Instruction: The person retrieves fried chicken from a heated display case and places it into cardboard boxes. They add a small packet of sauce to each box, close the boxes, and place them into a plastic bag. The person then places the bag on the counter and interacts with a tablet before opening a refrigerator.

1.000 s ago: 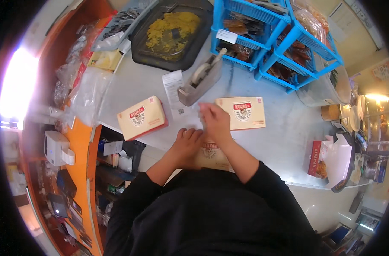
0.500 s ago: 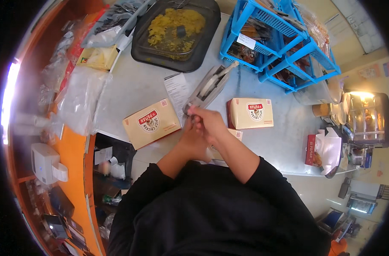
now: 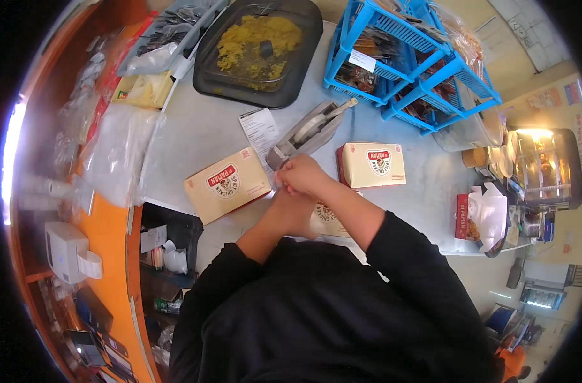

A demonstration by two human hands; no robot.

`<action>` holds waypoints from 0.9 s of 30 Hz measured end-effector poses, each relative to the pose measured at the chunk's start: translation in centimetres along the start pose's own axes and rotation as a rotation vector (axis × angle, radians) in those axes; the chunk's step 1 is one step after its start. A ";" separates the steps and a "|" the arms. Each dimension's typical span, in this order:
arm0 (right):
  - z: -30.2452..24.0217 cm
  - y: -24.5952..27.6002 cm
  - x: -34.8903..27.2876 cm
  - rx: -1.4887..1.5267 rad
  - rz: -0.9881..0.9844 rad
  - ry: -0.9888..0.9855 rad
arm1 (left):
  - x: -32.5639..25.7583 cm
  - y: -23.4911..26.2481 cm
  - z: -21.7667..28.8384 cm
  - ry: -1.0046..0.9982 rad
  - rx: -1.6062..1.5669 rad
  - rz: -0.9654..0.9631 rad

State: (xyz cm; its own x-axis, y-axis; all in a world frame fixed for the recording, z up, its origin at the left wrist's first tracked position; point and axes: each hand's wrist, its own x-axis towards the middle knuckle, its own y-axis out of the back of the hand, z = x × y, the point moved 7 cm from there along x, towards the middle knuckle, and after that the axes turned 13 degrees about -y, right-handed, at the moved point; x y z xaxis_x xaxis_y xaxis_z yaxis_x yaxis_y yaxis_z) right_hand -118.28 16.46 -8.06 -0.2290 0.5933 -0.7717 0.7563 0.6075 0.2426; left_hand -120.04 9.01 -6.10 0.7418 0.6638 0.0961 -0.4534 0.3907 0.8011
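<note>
My right hand (image 3: 305,175) is curled tight against the dispenser (image 3: 317,131) just ahead, hold unclear; my left hand (image 3: 292,212), tucked beneath, I can't read. I'd pull evenly.

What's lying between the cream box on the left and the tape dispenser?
A paper slip lies between the left box and the tape dispenser, as the head view shows.

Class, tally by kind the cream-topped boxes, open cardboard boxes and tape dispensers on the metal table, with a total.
Cream-topped boxes: 3 (left box, right box, partly hidden front box)
Open cardboard box: 1
Tape dispenser: 1
Total: 5
</note>
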 end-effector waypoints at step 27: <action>9.6 36.1 -4.4 -0.127 1.064 0.418 | 15.7 7.4 5.3 0.063 0.294 0.233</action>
State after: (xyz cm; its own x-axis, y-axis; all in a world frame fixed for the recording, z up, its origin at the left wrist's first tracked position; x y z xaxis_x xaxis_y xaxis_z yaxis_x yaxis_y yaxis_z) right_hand -84.11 30.71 -1.49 0.2853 0.9522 0.1087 0.6271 -0.2713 0.7301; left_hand -109.15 19.02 4.47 0.5992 0.7550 0.2662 -0.4385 0.0313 0.8982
